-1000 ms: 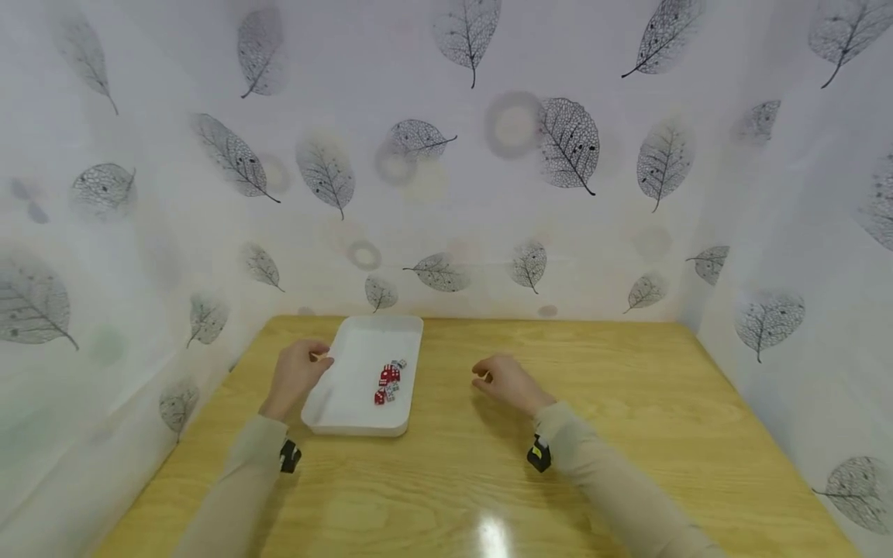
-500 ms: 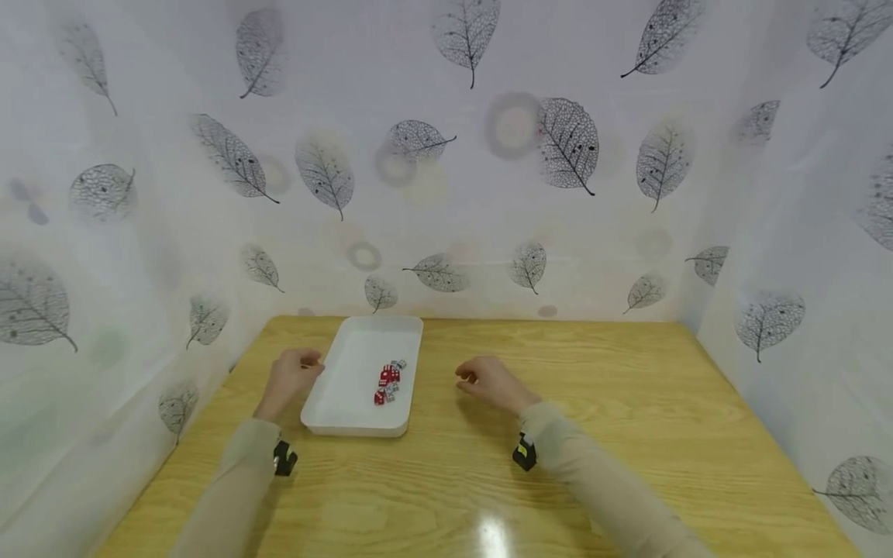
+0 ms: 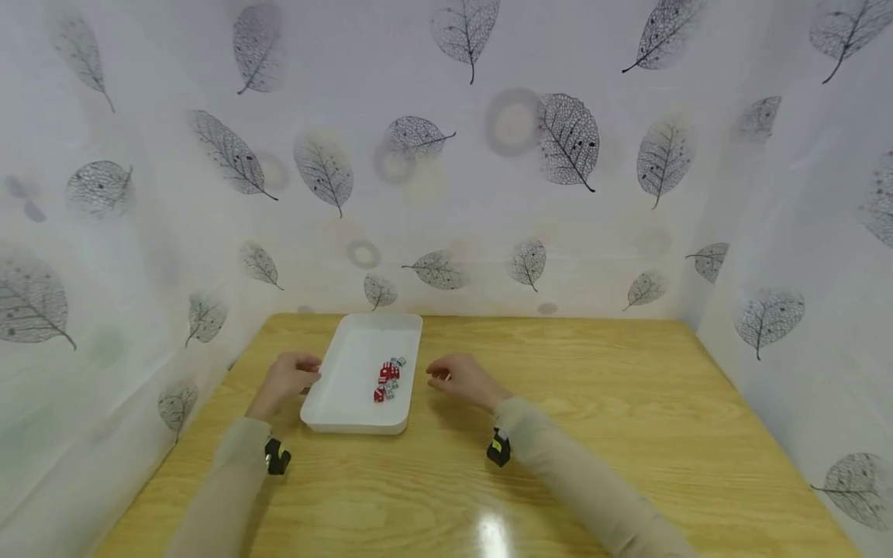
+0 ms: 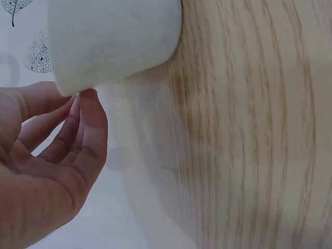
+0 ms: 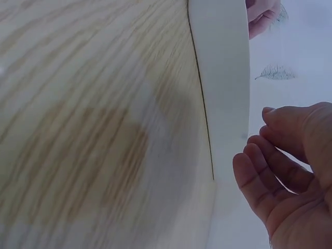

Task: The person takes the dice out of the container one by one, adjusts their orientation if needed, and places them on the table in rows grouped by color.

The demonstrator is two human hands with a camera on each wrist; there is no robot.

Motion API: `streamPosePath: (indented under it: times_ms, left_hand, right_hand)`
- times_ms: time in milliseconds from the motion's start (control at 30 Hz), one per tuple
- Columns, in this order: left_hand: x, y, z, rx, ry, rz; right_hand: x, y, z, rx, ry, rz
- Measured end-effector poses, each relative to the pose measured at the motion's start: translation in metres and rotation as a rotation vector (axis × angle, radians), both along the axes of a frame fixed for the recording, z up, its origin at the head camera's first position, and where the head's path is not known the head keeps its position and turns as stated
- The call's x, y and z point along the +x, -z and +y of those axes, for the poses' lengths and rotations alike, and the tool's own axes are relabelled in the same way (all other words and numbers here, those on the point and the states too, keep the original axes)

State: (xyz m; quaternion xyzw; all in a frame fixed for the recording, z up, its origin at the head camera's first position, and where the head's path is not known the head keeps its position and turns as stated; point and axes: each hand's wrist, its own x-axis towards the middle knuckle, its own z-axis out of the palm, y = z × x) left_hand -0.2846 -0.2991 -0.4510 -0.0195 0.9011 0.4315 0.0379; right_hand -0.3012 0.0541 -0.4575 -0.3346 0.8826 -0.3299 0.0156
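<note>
A white rectangular tray (image 3: 352, 427) lies on the left part of the table, with several red dice (image 3: 386, 373) and pale dice (image 3: 391, 390) inside, close to its right wall. My left hand (image 3: 281, 383) is at the tray's left rim, fingers loosely bent. In the left wrist view, its fingertips and thumb meet the tray's edge; whether they press on it is unclear. Just right of the tray, my right hand (image 3: 469, 381) hovers with thumb and fingers apart and holds nothing. A small gap separates it from the tray's right wall (image 5: 225, 78).
The wooden table (image 3: 614, 403) extends widely to the right of the tray and in front of it. A white leaf-printed sheet (image 3: 460, 186) encloses the back and both sides. Each wrist carries a black camera mount (image 3: 498, 447).
My right hand has moved left toward the tray. My left hand has slid slightly left and nearer to me along the tray's rim. Tray and dice stay in place.
</note>
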Motion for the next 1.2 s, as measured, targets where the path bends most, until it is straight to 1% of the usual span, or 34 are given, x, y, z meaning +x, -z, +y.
streamPosePath:
  times_ms: [133,233,267,400,533,567,633,767,800,867,967,1067,1133,1200]
  left_hand:
    - [0.001,0.001,-0.004,0.013,0.026,-0.018]
    - [0.001,0.002,-0.008,0.021,0.051,-0.015]
    - [0.001,0.002,-0.008,0.028,0.050,-0.016]
    - [0.000,0.003,-0.011,0.051,0.076,-0.017]
    - [-0.001,0.004,-0.013,0.076,0.072,-0.043]
    - [-0.001,0.004,-0.014,0.074,0.084,-0.043]
    - [-0.002,0.005,-0.014,0.083,0.072,-0.054]
    - [-0.003,0.004,-0.013,0.074,0.081,-0.053]
    - [-0.003,0.003,-0.012,0.075,0.076,-0.055]
    - [-0.003,0.002,-0.011,0.069,0.086,-0.052]
    - [-0.002,0.001,-0.010,0.071,0.087,-0.056]
    - [-0.001,0.001,-0.011,0.061,0.084,-0.057]
    - [0.000,0.001,-0.012,0.053,0.081,-0.057]
    - [0.000,0.001,-0.012,0.051,0.079,-0.055]
  right_hand:
    - [0.000,-0.001,-0.010,-0.003,0.001,0.004]
    - [0.000,-0.001,-0.016,-0.003,0.010,0.007]
    - [0.001,-0.002,-0.018,-0.004,0.009,0.006]
    - [0.002,-0.003,-0.025,-0.008,-0.006,0.000]
    - [0.001,-0.003,-0.033,0.023,-0.025,0.017]
    - [0.000,-0.003,-0.036,0.034,-0.030,0.029]
    - [0.000,-0.005,-0.041,0.049,-0.048,0.054]
    - [-0.002,-0.009,-0.053,0.088,-0.080,0.111]
    - [-0.002,-0.010,-0.057,0.099,-0.085,0.121]
    - [-0.004,-0.010,-0.063,0.128,-0.095,0.139]
    - [-0.006,-0.010,-0.073,0.155,-0.121,0.135]
    - [-0.007,-0.009,-0.082,0.173,-0.145,0.109]
    - [-0.006,-0.007,-0.086,0.199,-0.143,0.097]
    - [-0.005,-0.007,-0.091,0.243,-0.129,0.105]
